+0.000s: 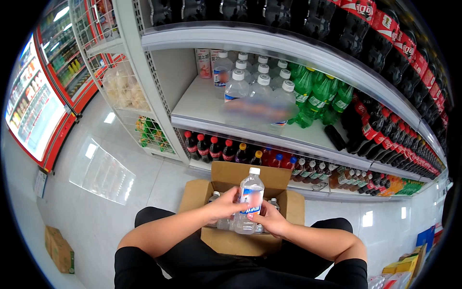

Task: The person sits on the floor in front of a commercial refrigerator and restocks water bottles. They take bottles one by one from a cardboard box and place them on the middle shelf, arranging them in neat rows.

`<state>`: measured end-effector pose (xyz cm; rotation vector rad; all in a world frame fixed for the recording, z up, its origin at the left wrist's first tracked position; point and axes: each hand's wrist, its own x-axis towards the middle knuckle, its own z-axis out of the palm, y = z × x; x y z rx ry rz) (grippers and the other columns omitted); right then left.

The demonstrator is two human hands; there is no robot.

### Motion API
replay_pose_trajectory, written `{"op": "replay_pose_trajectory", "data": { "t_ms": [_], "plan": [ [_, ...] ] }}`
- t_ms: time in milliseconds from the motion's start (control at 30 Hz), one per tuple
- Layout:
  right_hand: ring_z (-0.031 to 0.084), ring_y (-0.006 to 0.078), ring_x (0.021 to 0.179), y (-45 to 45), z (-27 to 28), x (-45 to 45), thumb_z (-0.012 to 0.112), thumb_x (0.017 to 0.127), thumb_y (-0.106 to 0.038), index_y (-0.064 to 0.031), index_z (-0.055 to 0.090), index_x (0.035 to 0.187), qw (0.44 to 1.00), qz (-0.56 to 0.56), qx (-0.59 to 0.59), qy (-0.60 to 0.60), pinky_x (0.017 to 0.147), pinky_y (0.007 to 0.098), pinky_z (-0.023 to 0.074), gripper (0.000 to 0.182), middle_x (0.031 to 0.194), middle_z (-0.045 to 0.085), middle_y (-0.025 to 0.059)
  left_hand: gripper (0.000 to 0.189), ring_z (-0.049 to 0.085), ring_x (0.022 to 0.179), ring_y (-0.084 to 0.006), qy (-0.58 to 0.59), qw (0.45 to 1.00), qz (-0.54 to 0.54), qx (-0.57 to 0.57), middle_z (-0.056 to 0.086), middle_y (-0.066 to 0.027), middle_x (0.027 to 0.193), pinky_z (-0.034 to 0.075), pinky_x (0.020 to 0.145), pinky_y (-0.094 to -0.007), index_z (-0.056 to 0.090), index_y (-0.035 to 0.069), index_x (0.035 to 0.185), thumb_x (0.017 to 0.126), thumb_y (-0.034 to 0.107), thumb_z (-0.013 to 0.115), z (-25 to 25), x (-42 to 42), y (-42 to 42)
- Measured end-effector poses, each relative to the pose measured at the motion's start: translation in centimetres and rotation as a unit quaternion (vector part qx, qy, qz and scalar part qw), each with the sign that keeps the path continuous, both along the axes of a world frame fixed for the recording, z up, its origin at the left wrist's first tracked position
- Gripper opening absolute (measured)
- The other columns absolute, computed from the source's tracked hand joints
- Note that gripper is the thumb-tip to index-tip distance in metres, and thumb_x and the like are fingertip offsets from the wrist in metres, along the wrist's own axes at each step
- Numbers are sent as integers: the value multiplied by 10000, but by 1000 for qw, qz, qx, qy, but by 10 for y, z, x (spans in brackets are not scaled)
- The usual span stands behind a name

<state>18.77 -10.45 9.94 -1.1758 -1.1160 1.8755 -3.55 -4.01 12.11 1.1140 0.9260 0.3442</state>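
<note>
A clear plastic bottle (246, 224) with a white cap and a blue label is held between both my hands. My left hand (226, 205) grips its left side, thumb across the label. From the right, my right hand (271, 219) holds the lower part of the label. Below them stands an open cardboard box (240, 244) with its flaps folded out. More capped clear bottles (225, 223) are inside it, partly covered by my hands. On the shelf ahead, several similar white-capped bottles (264, 86) stand in rows, their lower fronts blurred.
Green soda bottles (317, 97) stand right of the clear ones on the shelf (202, 95). One dark bottle (335, 137) lies on its side there. Cola bottles (214, 149) line the bottom shelf. A wire rack (126, 86) and red-framed coolers (39, 108) are at left; another carton (59, 249) sits on the floor.
</note>
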Motion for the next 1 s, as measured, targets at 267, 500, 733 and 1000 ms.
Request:
{"op": "replay_pose_trajectory", "data": {
  "t_ms": [267, 500, 733, 1000],
  "plan": [
    [667, 179, 1086, 14, 8, 23, 704, 988, -112, 35, 508, 1509, 992, 43, 114, -45, 964, 339, 545, 576, 1259, 708, 130, 545, 665, 1152, -153, -139, 985, 90, -51, 674, -50, 1214, 558, 1007, -367, 553, 56, 1362, 893, 61, 830, 7, 5, -12],
    [629, 332, 1293, 59, 50, 51, 712, 897, -54, 11, 542, 1483, 859, -12, 451, -242, 1092, 454, 513, 614, 1381, 644, 228, 397, 674, 981, -125, -174, 944, 253, 121, 687, -24, 1049, 584, 887, -346, 618, 47, 1158, 844, 2, 855, 19, -19, 26],
    [350, 489, 1507, 112, 68, 83, 795, 792, -149, 36, 440, 1516, 593, -66, 572, -562, 1218, 596, 329, 827, 1601, 406, 262, 516, 675, 960, -142, 22, 850, 327, 413, 709, -31, 991, 566, 893, -344, 633, 40, 1165, 740, 34, 926, 88, -55, 148],
    [225, 486, 1565, 122, 59, 74, 843, 760, -323, 21, 365, 1575, 615, -5, 517, -596, 1254, 599, 259, 1006, 1665, 319, 239, 504, 685, 997, -146, 4, 865, 250, 435, 683, -48, 1083, 566, 920, -338, 566, -5, 1233, 806, -70, 826, 69, -81, 281]
  ]
}}
